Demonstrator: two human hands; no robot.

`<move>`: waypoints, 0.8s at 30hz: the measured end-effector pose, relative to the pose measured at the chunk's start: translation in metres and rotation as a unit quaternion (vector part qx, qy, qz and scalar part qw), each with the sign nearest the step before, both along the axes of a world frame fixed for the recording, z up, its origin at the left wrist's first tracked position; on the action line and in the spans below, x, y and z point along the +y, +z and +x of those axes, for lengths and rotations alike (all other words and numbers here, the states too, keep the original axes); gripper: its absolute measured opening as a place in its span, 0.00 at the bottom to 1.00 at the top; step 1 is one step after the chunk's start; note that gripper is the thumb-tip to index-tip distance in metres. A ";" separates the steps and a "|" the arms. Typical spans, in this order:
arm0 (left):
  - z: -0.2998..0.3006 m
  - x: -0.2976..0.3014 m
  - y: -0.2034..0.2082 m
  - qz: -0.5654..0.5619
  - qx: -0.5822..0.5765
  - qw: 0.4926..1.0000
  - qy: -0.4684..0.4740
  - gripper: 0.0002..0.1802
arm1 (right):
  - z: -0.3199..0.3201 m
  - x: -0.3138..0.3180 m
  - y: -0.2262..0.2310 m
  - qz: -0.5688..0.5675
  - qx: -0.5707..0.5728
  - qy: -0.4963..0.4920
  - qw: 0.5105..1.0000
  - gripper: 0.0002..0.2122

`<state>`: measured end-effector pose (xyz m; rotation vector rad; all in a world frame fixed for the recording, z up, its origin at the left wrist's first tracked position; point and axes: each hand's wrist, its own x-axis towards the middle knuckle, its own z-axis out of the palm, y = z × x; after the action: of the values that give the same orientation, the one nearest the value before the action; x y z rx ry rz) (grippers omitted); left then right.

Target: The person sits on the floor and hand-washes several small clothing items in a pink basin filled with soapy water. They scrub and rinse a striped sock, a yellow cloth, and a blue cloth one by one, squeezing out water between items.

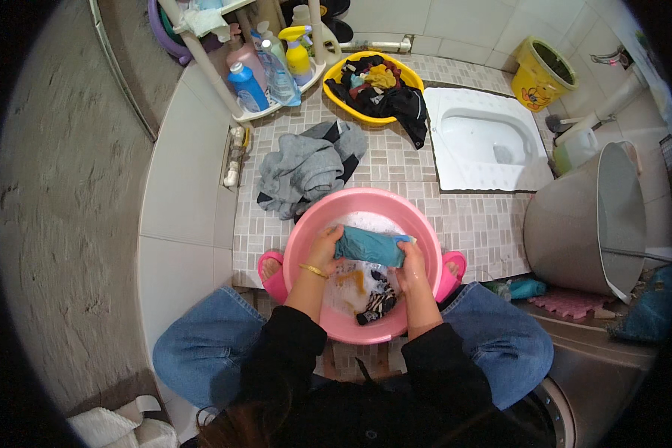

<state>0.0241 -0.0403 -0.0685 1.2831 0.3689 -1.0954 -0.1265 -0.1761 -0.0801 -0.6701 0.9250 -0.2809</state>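
Between my hands a wet teal cloth (369,247) is stretched sideways, above a round pink basin (420,224). My left hand (325,249) is closed on the cloth's left end, a yellow bracelet at its wrist. The right end is gripped by my right hand (411,261). Below lies sudsy water (343,295) with white foam toward the far side. A black-and-white striped piece of clothing (381,300) lies in the water near the right. Beside it shows a mustard-brown patch (351,281), which I cannot make out clearly.
Grey clothes (302,168) lie on the tiles beyond the basin. Farther off are a yellow basin of clothes (409,72), a squat toilet (455,160) and a yellow bucket (532,82). A corner shelf (265,110) holds several bottles; a large grey bin (564,220) stands right.
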 end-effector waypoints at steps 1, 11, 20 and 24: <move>0.004 -0.002 -0.006 0.074 -0.142 0.985 -0.067 0.17 | 0.005 0.005 0.001 -0.051 0.045 -0.014 0.998 0.12; -0.034 -0.022 -0.041 0.354 -0.568 0.614 -0.419 0.14 | 0.003 0.027 -0.012 -0.498 0.317 0.364 0.721 0.16; -0.113 -0.027 0.040 0.091 -0.563 0.773 -0.279 0.16 | -0.003 0.013 -0.077 0.189 -0.108 -0.022 0.976 0.18; -0.107 -0.045 0.056 0.150 -0.574 0.778 -0.206 0.18 | 0.024 0.042 -0.040 0.228 -0.094 -0.027 0.969 0.21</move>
<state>-0.0826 -0.0857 -0.0128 2.1287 -0.7302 -0.4044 -0.1020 -0.1336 -0.1196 -0.1897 0.7886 -0.1677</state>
